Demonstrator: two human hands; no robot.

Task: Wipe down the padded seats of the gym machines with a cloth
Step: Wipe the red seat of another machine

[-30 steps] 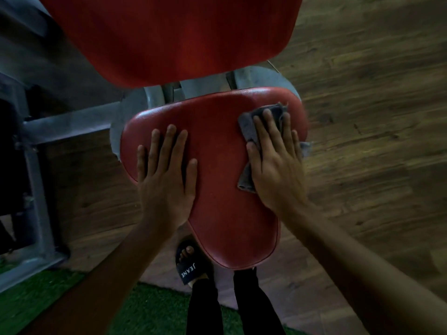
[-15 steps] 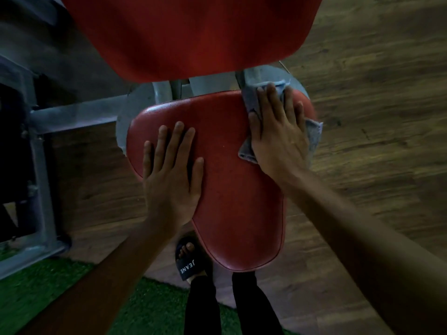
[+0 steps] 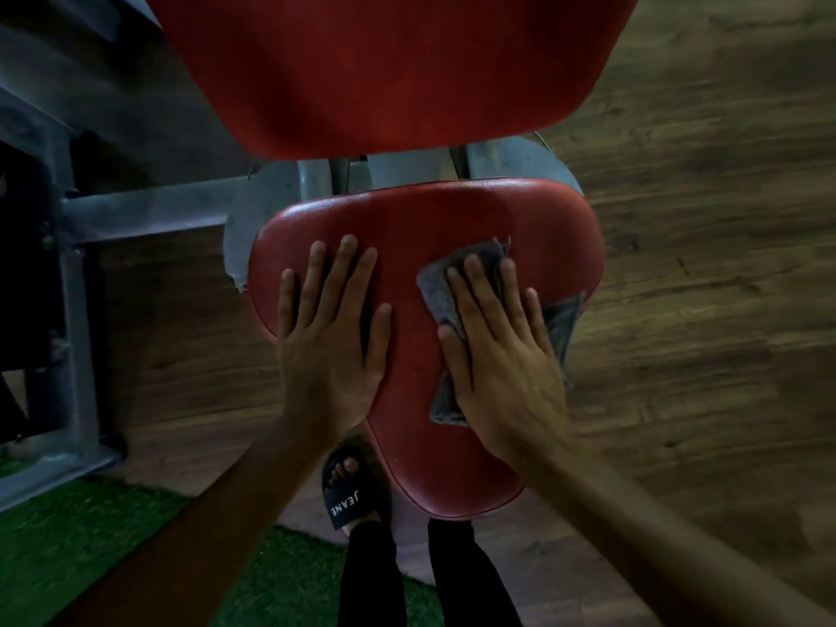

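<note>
Right hand flat on the cloth; fingers straight and a little spread, pressing down, not pinching; nothing curls round the fabric. Cloth is grey and folded, lying on the right half of the seat; one corner hangs past the seat's right edge, over the floor. Left hand lies flat on the bare left half of the seat, fingers straight, holding nothing; probably a brace.

Risks, as judged: only palm pressure pins the cloth, so a fast stroke could bunch it or slide it out from under the fingers; with a corner already overhanging, a stroke further right could drop it to the floor. The patch under the bracing hand may go unwiped unless that hand shifts. The seat's narrow front tip, above the sandal, and the backrest could be skipped; cannot tell whether either is clean. Weight leans on a seat carried by a grey frame; wobble possible.
</note>
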